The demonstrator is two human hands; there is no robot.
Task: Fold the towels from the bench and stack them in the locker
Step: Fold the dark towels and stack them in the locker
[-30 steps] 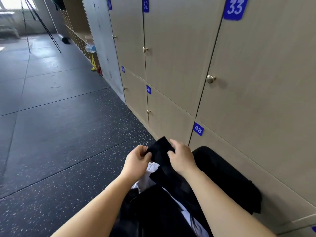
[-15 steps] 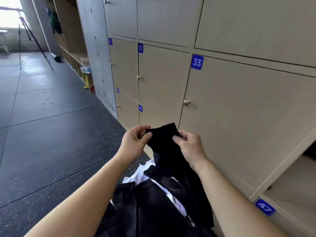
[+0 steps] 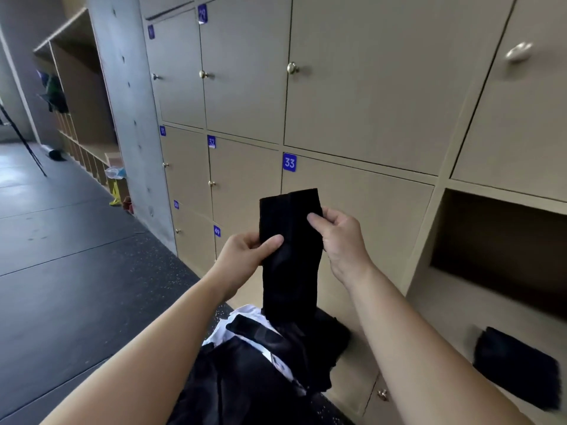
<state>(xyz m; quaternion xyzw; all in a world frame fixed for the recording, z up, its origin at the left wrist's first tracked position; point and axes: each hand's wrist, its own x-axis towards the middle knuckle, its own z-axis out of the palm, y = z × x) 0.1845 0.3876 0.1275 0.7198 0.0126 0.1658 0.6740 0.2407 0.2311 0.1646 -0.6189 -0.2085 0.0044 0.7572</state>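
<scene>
The towel [image 3: 290, 271] hangs between both hands. The left hand [image 3: 245, 254] pinches its left edge, the right hand [image 3: 342, 237] its right.

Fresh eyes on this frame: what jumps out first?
The black towel is held up mid-frame in front of locker door 33, with the left hand pinching its left edge and the right hand its right edge. To the right, one open locker gapes dark among shut doors. Below the arms lies a heap of black and white cloth.
</scene>
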